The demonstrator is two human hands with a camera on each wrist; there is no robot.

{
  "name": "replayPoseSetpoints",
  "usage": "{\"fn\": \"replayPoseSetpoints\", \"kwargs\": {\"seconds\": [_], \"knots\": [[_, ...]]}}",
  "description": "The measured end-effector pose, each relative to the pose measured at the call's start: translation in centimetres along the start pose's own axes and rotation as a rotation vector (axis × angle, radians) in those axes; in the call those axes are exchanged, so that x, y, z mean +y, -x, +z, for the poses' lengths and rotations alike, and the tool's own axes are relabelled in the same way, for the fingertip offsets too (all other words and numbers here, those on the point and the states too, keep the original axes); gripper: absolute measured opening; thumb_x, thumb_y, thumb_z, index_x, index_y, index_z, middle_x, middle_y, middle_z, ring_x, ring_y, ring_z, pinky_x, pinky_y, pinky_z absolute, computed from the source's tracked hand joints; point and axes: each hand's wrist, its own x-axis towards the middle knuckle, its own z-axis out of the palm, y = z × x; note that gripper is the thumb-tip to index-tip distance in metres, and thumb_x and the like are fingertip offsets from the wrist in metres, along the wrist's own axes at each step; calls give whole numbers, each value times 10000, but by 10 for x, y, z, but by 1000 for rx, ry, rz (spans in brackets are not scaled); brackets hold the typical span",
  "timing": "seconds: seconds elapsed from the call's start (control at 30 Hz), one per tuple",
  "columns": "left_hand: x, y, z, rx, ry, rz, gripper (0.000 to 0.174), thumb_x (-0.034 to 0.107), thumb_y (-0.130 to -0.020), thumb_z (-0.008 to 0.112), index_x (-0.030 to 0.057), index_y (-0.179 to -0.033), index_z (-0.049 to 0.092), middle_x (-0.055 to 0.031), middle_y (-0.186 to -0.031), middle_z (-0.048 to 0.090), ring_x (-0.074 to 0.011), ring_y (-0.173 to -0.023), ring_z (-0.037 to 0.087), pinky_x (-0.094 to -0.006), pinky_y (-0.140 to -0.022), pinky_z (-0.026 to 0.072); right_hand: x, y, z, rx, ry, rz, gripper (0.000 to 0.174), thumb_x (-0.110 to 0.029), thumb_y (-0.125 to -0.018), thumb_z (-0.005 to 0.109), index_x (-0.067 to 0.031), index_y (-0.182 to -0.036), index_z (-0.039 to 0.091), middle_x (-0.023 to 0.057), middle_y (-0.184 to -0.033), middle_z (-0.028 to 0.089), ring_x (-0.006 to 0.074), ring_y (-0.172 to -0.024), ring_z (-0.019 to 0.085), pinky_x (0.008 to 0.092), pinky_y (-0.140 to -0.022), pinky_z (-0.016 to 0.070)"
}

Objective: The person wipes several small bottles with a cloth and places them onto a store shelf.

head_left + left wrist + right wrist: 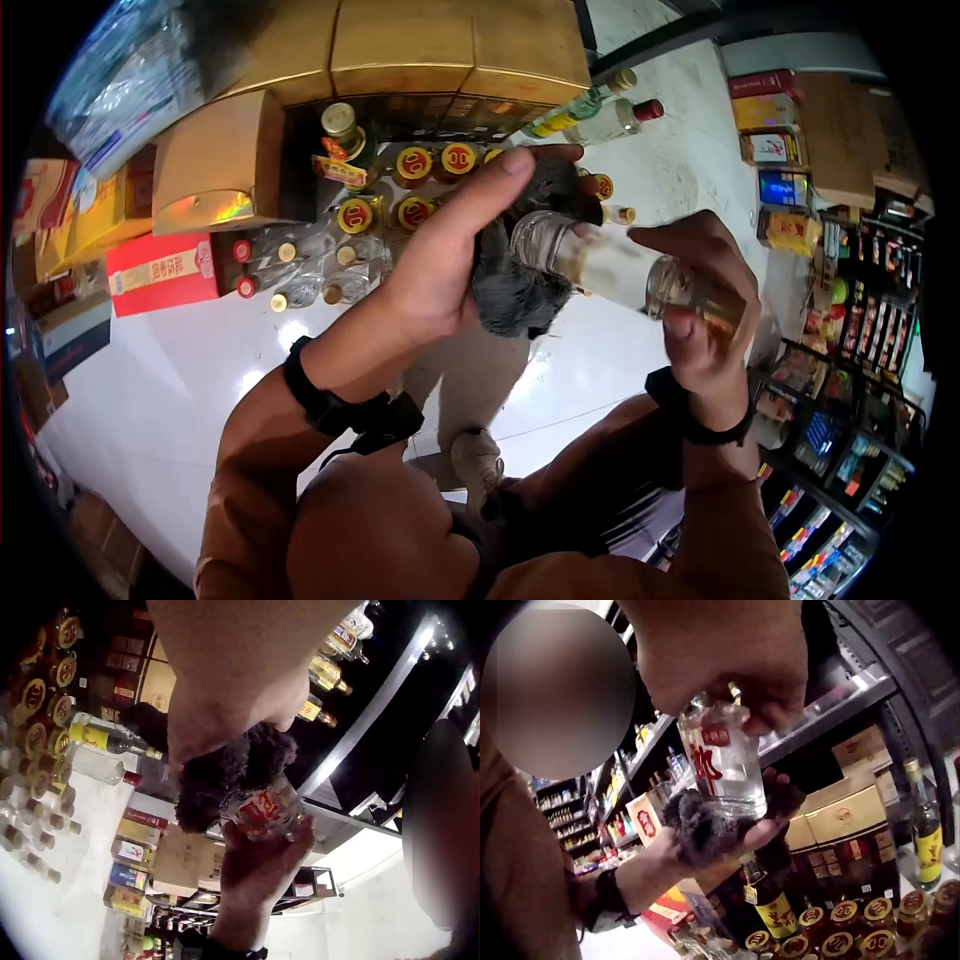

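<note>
A clear glass bottle (pixel 605 262) with red lettering, seen in the right wrist view (pixel 718 761), lies between the two hands. The right hand (pixel 712 300) grips its neck end, fingers curled round it. A dark grey fluffy cloth (pixel 515 285) lies in the left hand (pixel 450 240) and covers the bottle's base. The left hand's fingers pass behind the cloth, with the thumb extended along its upper side. In the left wrist view, the cloth (pixel 225 780) touches the bottle (pixel 266 810), and the right hand (pixel 259 862) is beyond it.
Below the hands, jars with round gold and red lids (pixel 413 165) and clear bottles (pixel 290 250) stand on the white floor (pixel 150 370). Gold boxes (pixel 400 50) line the back. A red box (pixel 162 273) is at the left, and stocked shelves (pixel 850 440) run along the right.
</note>
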Motion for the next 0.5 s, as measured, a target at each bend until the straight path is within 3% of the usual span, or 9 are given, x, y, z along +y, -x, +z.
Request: {"fn": "replayPoseSetpoints", "kwargs": {"seconds": [0.03,0.13,0.17,0.23,0.3,0.33,0.4,0.43,0.5], "knots": [[4,5,-2,-29,24,-36,465,384,-949,513,20,-1238,529,-85,-1061,642,-167,-909,640,-290,-812,514,-1,0,11,97,12,-60,382,-331,-855,609,34,-967,614,178,-946,629,260,-808,574,365,-752,453],[4,15,0,-129,-125,-4,453,369,-965,491,12,-1241,530,-86,-1147,604,-151,-1039,577,-295,-928,431,11,1,22,143,-188,-46,413,-396,-881,553,11,-941,584,164,-921,621,258,-830,571,374,-751,451],[0,16,2,-93,-190,31,452,368,-966,488,10,-1240,528,-86,-1138,605,-150,-1036,578,-291,-929,430,10,-4,31,224,-356,-65,439,-430,-905,495,-2,-983,555,152,-910,620,271,-899,582,370,-799,460],[-1,14,8,-65,-249,67,451,366,-967,485,9,-1238,527,-87,-1129,606,-148,-1032,579,-287,-929,429,-5,-8,44,293,-722,47,395,-375,-965,420,-12,-1105,489,187,-1030,616,328,-1103,554,431,-959,437],[7,12,18,-174,-149,207,429,331,-954,538,0,-1226,526,-87,-1115,604,-158,-1034,579,-297,-916,440,0,-7,51,312,-1116,52,328,-334,-1007,346,-42,-1101,461,218,-1117,591,343,-1198,510,472,-1020,415],[7,13,19,-176,-145,213,429,331,-954,538,0,-1226,526,-87,-1115,604,-158,-1034,579,-297,-916,440,-4,-9,55,396,-1198,133,299,-337,-1007,352,-64,-1058,463,182,-1113,603,340,-1200,509,468,-1006,426],[9,17,21,-61,-554,544,421,263,-895,652,-11,-1193,537,-106,-1128,598,-180,-1038,581,-322,-906,455,-13,-15,56,508,-1425,333,286,-341,-1002,374,-76,-1034,473,133,-1121,608,303,-1162,531,431,-964,449],[5,11,11,-122,-781,683,705,441,-846,662,-26,-1315,418,-172,-1248,541,-250,-1148,542,-367,-985,433,-17,-15,53,509,-1424,331,286,-341,-1002,374,-76,-1034,473,133,-1121,608,303,-1162,531,431,-964,449],[5,6,2,-248,-1133,968,747,384,-744,776,-42,-1277,470,-185,-1233,549,-281,-1139,549,-388,-984,434,-23,-12,49,584,-1429,648,269,-333,-992,402,-79,-1013,489,87,-1102,602,255,-1065,562,394,-905,462]]}}
